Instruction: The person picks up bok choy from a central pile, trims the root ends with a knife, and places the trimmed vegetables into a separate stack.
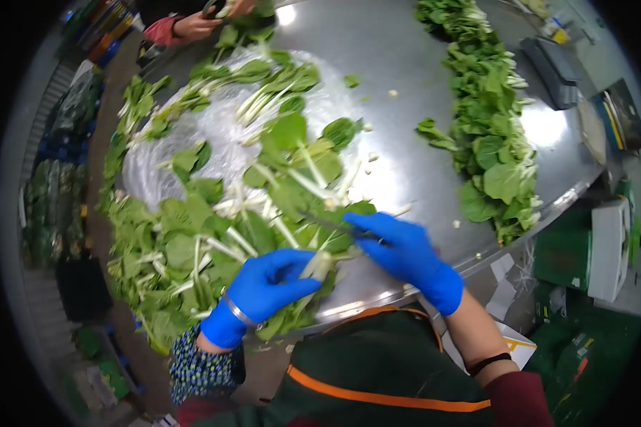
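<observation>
My left hand (263,285), in a blue glove, grips a bunch of leafy greens with white stalks (319,265) at the near edge of the steel table (399,164). My right hand (406,252), also in a blue glove, holds a thin dark knife (327,224) whose blade points left over the greens. A big heap of the same greens (192,249) lies to the left of my hands, partly on clear plastic film (221,142).
A long row of greens (491,135) runs along the table's right side. Another person's hand (196,25) works at the far edge. Small cut stalk bits dot the table. Boxes (608,249) and crates stand on the floor to the right.
</observation>
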A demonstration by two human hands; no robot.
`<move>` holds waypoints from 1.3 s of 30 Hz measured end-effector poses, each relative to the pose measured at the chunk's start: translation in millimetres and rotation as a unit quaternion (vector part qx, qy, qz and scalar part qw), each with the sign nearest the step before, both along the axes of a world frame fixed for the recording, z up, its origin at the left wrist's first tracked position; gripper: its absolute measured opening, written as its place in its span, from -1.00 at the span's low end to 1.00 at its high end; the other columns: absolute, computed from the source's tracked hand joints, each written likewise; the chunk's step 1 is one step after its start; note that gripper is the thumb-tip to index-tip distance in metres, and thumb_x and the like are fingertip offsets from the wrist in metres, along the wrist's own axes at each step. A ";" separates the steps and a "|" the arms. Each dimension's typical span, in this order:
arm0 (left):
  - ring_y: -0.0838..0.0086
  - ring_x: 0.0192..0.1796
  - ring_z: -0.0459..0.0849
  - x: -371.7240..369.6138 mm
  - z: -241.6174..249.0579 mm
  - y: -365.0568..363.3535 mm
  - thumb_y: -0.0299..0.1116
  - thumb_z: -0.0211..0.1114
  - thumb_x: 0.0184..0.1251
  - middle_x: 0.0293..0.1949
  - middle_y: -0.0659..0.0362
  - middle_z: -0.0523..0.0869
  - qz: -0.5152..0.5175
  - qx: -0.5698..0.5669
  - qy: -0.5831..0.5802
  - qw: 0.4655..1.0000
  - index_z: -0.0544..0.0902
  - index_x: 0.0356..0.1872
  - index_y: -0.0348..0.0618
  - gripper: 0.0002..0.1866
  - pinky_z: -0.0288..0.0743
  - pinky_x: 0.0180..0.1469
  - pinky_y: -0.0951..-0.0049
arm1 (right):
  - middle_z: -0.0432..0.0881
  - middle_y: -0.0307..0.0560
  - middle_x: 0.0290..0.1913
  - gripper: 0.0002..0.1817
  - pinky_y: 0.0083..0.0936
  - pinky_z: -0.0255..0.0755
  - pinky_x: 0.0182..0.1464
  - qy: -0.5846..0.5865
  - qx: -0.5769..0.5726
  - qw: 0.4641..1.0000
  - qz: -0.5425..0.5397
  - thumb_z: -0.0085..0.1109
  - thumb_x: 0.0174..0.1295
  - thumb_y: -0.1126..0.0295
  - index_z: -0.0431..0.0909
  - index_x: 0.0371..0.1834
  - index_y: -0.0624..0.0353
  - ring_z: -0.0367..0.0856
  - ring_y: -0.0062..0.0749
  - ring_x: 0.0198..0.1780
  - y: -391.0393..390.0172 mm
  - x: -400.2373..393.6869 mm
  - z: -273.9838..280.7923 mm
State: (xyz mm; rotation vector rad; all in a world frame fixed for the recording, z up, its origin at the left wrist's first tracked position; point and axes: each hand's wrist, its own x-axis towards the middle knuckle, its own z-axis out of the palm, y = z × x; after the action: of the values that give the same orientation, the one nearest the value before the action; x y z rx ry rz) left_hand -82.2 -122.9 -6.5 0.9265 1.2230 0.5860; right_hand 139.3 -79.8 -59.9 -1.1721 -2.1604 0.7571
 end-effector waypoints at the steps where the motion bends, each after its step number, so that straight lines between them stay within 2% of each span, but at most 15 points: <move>1: 0.59 -0.11 0.53 2.2 -4.1 -0.1 -0.50 0.30 0.08 -0.16 0.17 0.60 0.019 0.011 -0.009 1.000 0.52 -0.09 -0.32 -0.67 0.40 -0.01 0.57 | 0.54 -0.15 -0.35 -0.64 -0.54 0.45 -0.35 0.140 -0.142 0.980 0.006 0.21 0.00 0.36 0.50 -0.06 0.03 0.55 -0.36 -0.37 -4.9 -7.5 10.3; 2: 0.59 -0.10 0.53 5.7 -9.2 -0.8 -0.49 0.30 0.08 -0.16 0.18 0.60 0.034 0.017 -0.020 0.999 0.53 -0.11 -0.32 -0.68 0.40 -0.01 0.58 | 0.54 -0.14 -0.34 -0.66 -0.56 0.45 -0.32 0.277 -0.276 0.920 0.005 0.22 0.02 0.34 0.51 -0.09 0.09 0.56 -0.41 -0.35 -10.4 -13.0 17.3; 6: 0.42 -0.09 0.57 -3.0 -7.5 6.9 -0.46 0.37 -0.03 -0.12 0.07 0.60 -0.081 0.100 0.294 0.947 0.48 -0.04 -0.30 -0.55 0.41 -0.04 0.43 | 0.56 -0.19 -0.31 -0.68 -0.60 0.41 -0.28 0.216 -0.307 0.926 -0.024 0.24 0.05 0.27 0.54 -0.13 0.13 0.51 -0.56 -0.32 -14.5 -20.1 5.1; 8: 0.24 -0.06 0.56 12.3 6.9 19.2 -0.41 0.41 -0.09 -0.09 0.00 0.58 -0.099 0.455 0.606 0.645 0.48 -0.02 -0.26 -0.48 0.39 -0.01 0.32 | 0.56 -0.23 -0.31 -0.68 -0.60 0.39 -0.27 0.187 -0.278 0.941 -0.048 0.25 0.05 0.25 0.56 -0.14 0.11 0.49 -0.61 -0.34 -13.3 -16.7 -0.8; 10: 0.17 -0.02 0.52 24.5 6.4 19.1 -0.39 0.43 -0.14 -0.09 -0.01 0.57 -0.093 0.455 0.577 0.672 0.49 -0.02 -0.20 -0.46 0.36 0.03 0.29 | 0.55 -0.21 -0.28 -0.68 -0.59 0.39 -0.25 0.282 -0.405 0.868 -0.046 0.24 0.06 0.24 0.55 -0.12 0.11 0.51 -0.57 -0.31 -11.8 -13.5 3.6; 12: 0.23 -0.11 0.57 27.9 -11.9 7.9 -0.40 0.43 -0.17 -0.16 0.02 0.61 -0.125 0.247 0.271 0.922 0.53 -0.06 -0.15 -0.49 0.40 -0.03 0.32 | 0.55 -0.20 -0.29 -0.70 -0.59 0.38 -0.23 0.291 -0.408 0.865 -0.028 0.22 0.08 0.24 0.55 -0.14 0.10 0.52 -0.53 -0.30 -9.4 -15.3 5.5; 13: 0.24 -0.22 0.61 23.5 -17.2 11.5 -0.41 0.42 -0.16 -0.28 0.05 0.64 -0.146 0.164 0.269 0.938 0.60 -0.17 -0.14 -0.60 0.44 -0.12 0.33 | 0.54 -0.20 -0.31 -0.71 -0.58 0.38 -0.24 0.292 -0.379 0.878 0.004 0.21 0.08 0.25 0.56 -0.15 0.10 0.52 -0.51 -0.31 -8.3 -14.5 3.8; 18: 0.31 -0.35 0.60 43.3 20.3 39.8 -0.48 0.38 -0.14 -0.42 0.07 0.65 -0.245 0.140 0.366 0.887 0.65 -0.27 -0.18 -0.71 0.43 -0.24 0.41 | 0.50 -0.16 -0.36 -0.70 -0.55 0.38 -0.25 0.162 -0.257 0.947 0.100 0.21 0.07 0.26 0.53 -0.13 0.09 0.53 -0.44 -0.32 -3.0 -2.5 -20.3; 22: 0.38 -0.34 0.62 43.1 6.8 46.6 -0.45 0.33 -0.01 -0.37 0.05 0.66 -0.266 0.247 0.360 0.860 0.65 -0.28 -0.17 -0.79 0.45 -0.28 0.50 | 0.49 -0.19 -0.39 -0.70 -0.56 0.37 -0.28 0.287 -0.284 0.912 0.070 0.19 0.08 0.25 0.52 -0.12 0.06 0.53 -0.43 -0.36 1.2 6.3 -18.9; 26: 0.64 -0.33 0.55 52.2 5.5 44.3 -0.49 0.31 0.04 -0.40 0.15 0.64 -0.069 -0.013 0.224 0.972 0.60 -0.21 -0.27 -0.76 0.40 -0.28 0.61 | 0.52 -0.18 -0.26 -0.70 -0.55 0.38 -0.31 0.247 -0.434 0.864 0.070 0.18 0.08 0.29 0.50 -0.11 0.08 0.54 -0.44 -0.32 18.6 23.3 -6.7; 28: 0.51 -0.39 0.59 51.9 7.1 44.0 -0.48 0.30 0.05 -0.43 0.11 0.64 -0.120 0.055 0.281 0.951 0.61 -0.24 -0.26 -0.79 0.42 -0.32 0.56 | 0.53 -0.15 -0.20 -0.69 -0.54 0.38 -0.31 0.234 -0.451 0.856 0.093 0.19 0.09 0.30 0.48 -0.10 0.11 0.54 -0.44 -0.29 19.7 24.3 -15.9; 30: 0.30 -0.42 0.62 46.6 9.7 50.1 -0.45 0.30 0.05 -0.44 0.03 0.63 -0.193 0.191 0.360 0.893 0.61 -0.27 -0.24 -0.80 0.45 -0.35 0.45 | 0.51 -0.05 -0.11 -0.64 -0.55 0.39 -0.29 0.157 -0.267 0.945 0.107 0.19 0.10 0.30 0.45 -0.05 0.19 0.53 -0.49 -0.30 16.7 22.3 -42.0; 32: 0.13 -0.40 0.60 37.1 18.4 56.2 -0.38 0.26 0.08 -0.43 -0.03 0.62 -0.228 0.222 0.454 0.832 0.61 -0.27 -0.18 -0.81 0.46 -0.37 0.33 | 0.50 -0.09 -0.11 -0.61 -0.57 0.39 -0.31 0.213 -0.209 0.952 -0.067 0.16 0.13 0.30 0.44 -0.01 0.24 0.49 -0.55 -0.33 17.7 24.0 -62.5; 36: 0.18 -0.33 0.61 65.0 -11.7 59.9 -0.27 0.25 0.12 -0.37 0.00 0.63 -0.176 0.233 0.329 0.898 0.58 -0.20 -0.20 -0.73 0.47 -0.26 0.31 | 0.53 -0.28 -0.45 -0.70 -0.70 0.30 -0.49 0.344 -0.572 0.741 -0.079 0.13 0.10 0.43 0.50 -0.09 0.26 0.42 -0.68 -0.51 25.6 22.7 -9.5; 39: 0.14 -0.23 0.60 49.4 -44.2 65.4 -0.23 0.25 0.12 -0.28 -0.03 0.61 -0.102 0.405 0.292 0.860 0.55 -0.12 -0.18 -0.66 0.46 -0.17 0.27 | 0.45 -0.35 -0.54 -0.81 -0.73 0.24 -0.51 0.341 -0.484 0.769 -0.240 0.09 0.12 0.34 0.53 -0.26 0.19 0.35 -0.71 -0.56 27.4 60.6 -24.4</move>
State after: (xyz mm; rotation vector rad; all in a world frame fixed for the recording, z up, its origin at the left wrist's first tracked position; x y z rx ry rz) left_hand -32.8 -57.5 -50.8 2.0397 1.3909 0.6831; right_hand 199.9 -52.4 -84.3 -1.4780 -0.7325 1.7878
